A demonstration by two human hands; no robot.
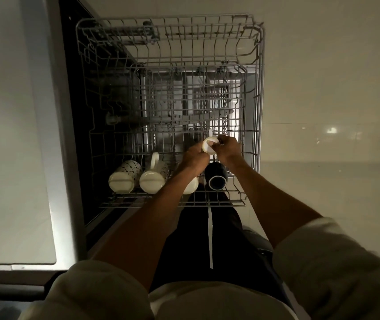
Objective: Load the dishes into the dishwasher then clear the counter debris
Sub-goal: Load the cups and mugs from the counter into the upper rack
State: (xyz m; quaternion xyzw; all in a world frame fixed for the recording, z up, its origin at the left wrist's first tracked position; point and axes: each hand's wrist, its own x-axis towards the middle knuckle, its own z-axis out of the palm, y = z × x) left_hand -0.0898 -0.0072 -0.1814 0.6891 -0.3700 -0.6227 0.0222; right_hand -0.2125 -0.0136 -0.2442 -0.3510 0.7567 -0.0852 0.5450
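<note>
Both hands hold a small white cup [210, 145] over the dishwasher rack [251, 65]. The left hand [193, 157] and right hand [229, 147] each keep a curled grip around it. Four mugs lie in the rack's near row.

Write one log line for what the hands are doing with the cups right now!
step: loading cups | both hands: left hand and right hand hold white cup over rack | already racked: dark cup

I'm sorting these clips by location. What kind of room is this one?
Most likely a home kitchen: a pulled-out dishwasher rack holds upturned mugs, a pale counter runs alongside, and both hands set in a white cup.
</note>
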